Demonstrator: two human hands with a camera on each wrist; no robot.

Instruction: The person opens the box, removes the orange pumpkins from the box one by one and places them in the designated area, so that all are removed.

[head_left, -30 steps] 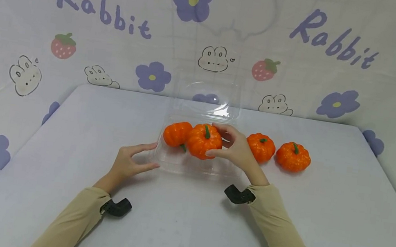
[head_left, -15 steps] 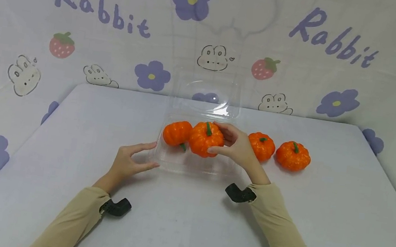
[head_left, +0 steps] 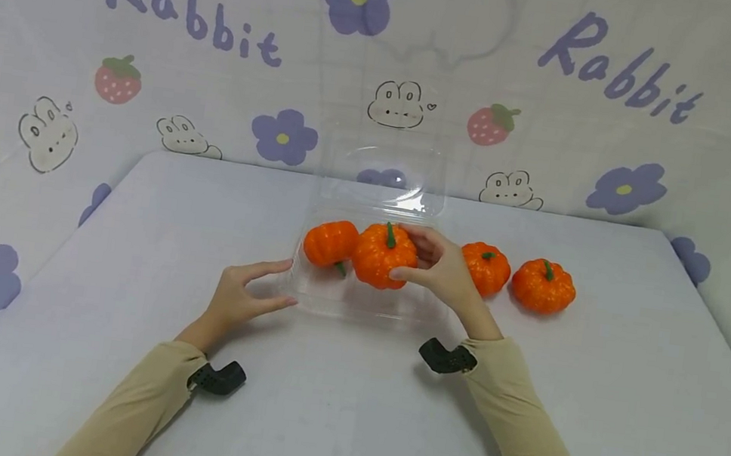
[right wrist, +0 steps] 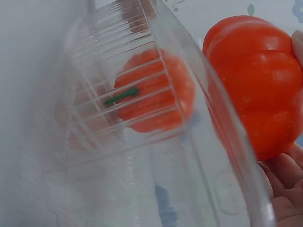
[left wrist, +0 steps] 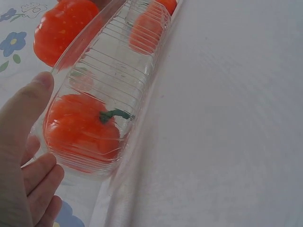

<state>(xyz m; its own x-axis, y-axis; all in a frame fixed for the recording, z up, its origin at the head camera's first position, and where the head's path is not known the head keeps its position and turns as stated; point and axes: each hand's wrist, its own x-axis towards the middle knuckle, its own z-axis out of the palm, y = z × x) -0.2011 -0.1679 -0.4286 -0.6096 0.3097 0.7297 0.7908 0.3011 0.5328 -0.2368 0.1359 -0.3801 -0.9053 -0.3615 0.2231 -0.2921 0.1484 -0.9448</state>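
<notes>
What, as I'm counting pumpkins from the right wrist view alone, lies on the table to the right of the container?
Observer: Two more orange ones: a nearer pumpkin, partly hidden behind the right hand in the head view, and a farther pumpkin beside it.
Operator: I can't make out the lid. Is it open?
Observer: Yes, the clear lid is raised behind the container.
Operator: And the left hand?
Observer: The head view shows the left hand at the container's left end.
</notes>
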